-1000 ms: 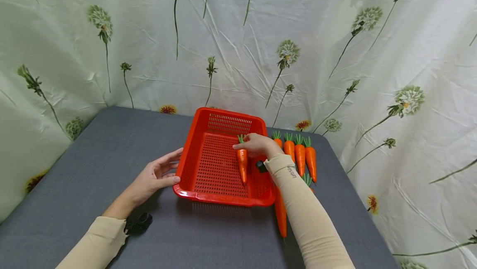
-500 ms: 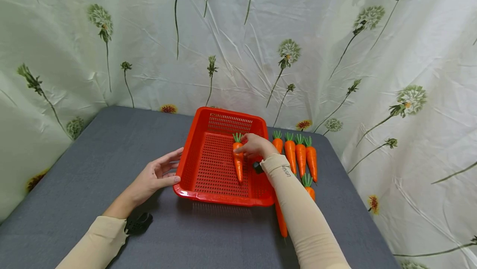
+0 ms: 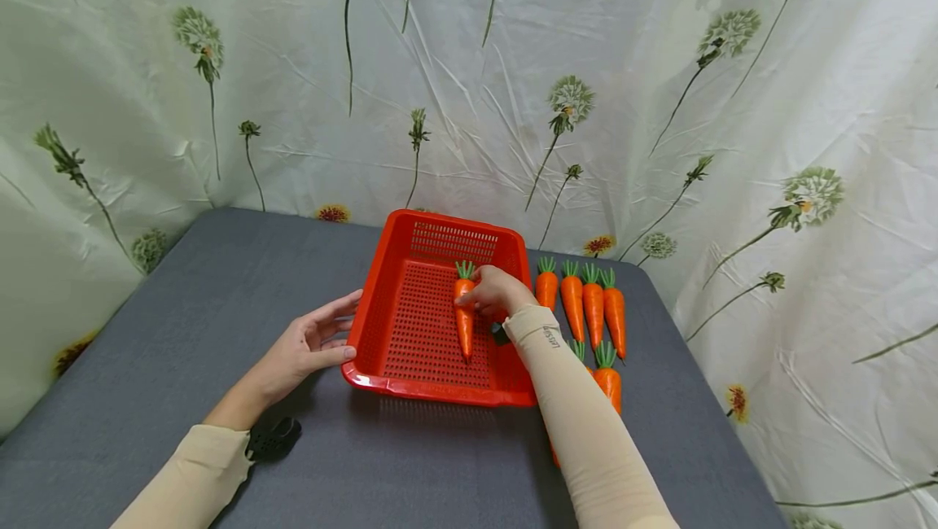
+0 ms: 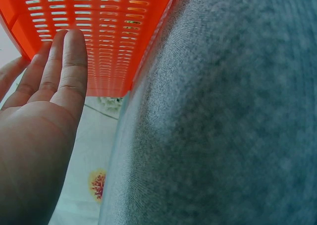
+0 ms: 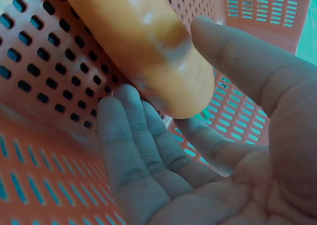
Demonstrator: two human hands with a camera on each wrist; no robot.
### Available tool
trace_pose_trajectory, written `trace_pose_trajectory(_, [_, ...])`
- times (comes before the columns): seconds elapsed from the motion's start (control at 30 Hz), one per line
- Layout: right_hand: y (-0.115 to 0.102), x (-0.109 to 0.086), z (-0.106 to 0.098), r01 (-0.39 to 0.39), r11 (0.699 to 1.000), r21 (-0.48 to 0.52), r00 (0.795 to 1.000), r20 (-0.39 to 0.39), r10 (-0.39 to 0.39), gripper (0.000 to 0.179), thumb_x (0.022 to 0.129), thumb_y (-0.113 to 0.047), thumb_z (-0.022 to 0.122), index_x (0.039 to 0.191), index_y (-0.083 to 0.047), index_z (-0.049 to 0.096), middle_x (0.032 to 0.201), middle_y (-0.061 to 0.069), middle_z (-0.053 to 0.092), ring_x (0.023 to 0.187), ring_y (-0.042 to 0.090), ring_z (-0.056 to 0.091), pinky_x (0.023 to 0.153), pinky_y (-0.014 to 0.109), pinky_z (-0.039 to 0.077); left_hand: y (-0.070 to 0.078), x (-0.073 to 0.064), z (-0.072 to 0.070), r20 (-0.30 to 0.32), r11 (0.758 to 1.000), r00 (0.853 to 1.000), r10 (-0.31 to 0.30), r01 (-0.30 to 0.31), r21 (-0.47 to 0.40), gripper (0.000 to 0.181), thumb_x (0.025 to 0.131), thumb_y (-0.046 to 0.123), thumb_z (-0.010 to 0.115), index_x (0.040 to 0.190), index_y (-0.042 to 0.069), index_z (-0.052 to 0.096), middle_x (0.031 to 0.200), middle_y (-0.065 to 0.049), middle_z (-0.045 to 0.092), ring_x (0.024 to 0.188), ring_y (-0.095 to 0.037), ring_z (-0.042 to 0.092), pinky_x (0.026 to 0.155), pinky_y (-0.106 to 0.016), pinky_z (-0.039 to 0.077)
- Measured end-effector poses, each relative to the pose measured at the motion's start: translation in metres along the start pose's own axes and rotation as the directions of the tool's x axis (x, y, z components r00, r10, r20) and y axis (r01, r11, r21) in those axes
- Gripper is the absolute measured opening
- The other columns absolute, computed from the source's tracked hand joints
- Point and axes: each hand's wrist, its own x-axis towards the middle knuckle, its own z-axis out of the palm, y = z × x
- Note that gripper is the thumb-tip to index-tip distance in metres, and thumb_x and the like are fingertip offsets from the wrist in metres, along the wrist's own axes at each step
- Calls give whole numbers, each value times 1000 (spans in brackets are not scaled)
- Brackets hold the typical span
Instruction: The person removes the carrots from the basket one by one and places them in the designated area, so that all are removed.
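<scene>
A red plastic basket (image 3: 447, 393) with perforated floor and walls stands on the grey table. In it lies an orange carrot (image 3: 465, 325) with a green top, pointing toward the near side. My right hand (image 3: 501, 291) pinches this carrot near its top; the right wrist view shows the thumb on one side of the carrot (image 5: 143, 41) and the fingers beneath and beside it. My left hand (image 3: 304, 350) rests against the basket's left side. Its fingers (image 4: 74, 66) lie straight along the outer wall in the left wrist view, with the thumb at the near left corner.
Several carrots (image 3: 614, 317) lie in a row right of the basket, tops away from me. Nearer, another carrot (image 3: 607, 382) and others lie partly under my right forearm. A flower-printed curtain (image 3: 469, 106) hangs behind the table (image 3: 293, 252).
My right hand has shifted the carrot slightly left inside the basket and moved its grip a little down from the carrot's top. The left hand and the basket have stayed put.
</scene>
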Motion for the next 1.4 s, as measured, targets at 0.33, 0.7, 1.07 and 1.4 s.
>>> trace_pose_trajectory(0.33, [-6,1,6,-3,1000,9,1000,17,3,29,91,-21,74,104,0,59,87,3,55,86,26,66,85,38,59,-1,0,0,-3,1000,1000,-3,3,2,74,92,0,65,157,10,32,154,-22,40,126,-21,57,95,-25,56])
trace_pose_trajectory(0.7, [-14,0,13,9,999,52,1000,23,-10,30,91,-18,74,109,1,59,97,7,57,90,26,66,88,38,59,-1,0,0,-5,1000,1000,-5,5,8,74,92,-1,66,157,10,32,154,-23,40,125,-19,58,94,-25,56])
trace_pose_trajectory(1.07, [-14,0,13,30,999,23,999,30,-31,24,91,-18,73,87,-7,52,84,2,51,74,20,57,82,35,58,0,1,2,-12,1000,1000,-23,23,5,75,92,0,66,157,11,31,155,-22,39,125,-18,58,94,-25,56])
trace_pose_trajectory(1.4, [-19,-5,8,49,998,39,998,26,-50,28,90,-19,75,104,-3,57,90,2,55,70,15,56,69,26,54,0,1,2,-9,1000,1000,-16,16,1,75,92,-1,66,158,10,31,155,-24,38,125,-18,58,94,-25,56])
